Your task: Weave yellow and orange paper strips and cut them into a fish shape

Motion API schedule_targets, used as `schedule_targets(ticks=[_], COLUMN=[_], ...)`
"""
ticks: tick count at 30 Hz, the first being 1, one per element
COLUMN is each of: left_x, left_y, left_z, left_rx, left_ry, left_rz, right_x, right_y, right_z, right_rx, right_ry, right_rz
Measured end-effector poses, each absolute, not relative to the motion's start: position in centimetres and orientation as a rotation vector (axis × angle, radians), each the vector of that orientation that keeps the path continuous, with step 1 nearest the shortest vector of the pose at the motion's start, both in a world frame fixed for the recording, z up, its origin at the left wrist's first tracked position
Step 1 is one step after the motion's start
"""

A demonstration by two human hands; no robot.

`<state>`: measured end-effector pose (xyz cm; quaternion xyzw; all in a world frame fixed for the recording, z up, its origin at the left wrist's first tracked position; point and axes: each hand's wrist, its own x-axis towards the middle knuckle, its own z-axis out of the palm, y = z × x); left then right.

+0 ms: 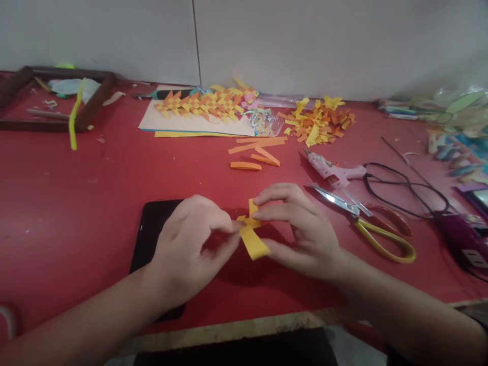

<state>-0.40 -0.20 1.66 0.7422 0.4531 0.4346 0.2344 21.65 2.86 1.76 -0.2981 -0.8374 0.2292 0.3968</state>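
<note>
Left hand and right hand are pinching folded yellow paper.
Fingertips are likely steadying creases near the red worktop's front edge.

Behind the folded yellow paper piece lie narrow orange paper strips; right of it, pointed metal scissors with yellow-and-red handles lie before a pink plastic glue gun.
</note>
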Motion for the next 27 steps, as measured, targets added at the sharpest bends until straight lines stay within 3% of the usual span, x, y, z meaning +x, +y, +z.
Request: schedule_targets(ticks=[4,14,27], left_x=[-0.2,-0.3,-0.4], left_y=[-0.1,-0.5,1.2], left_z=[2.2,1.9,2.8], left_rx=[2.251,2.230,0.527], left_ry=[1.216,1.127,0.813], left_rz=[1.187,1.086,0.532], right_x=[21.5,21.9,21.8], right_y=[2.7,2.3,1.1], right_z=[2.0,2.4,2.0], right_rx=[-0.615,-0.610,-0.713], right_ry=[-2.224,-2.303,-2.029], right_rz=[0.176,0.036,-0.187])
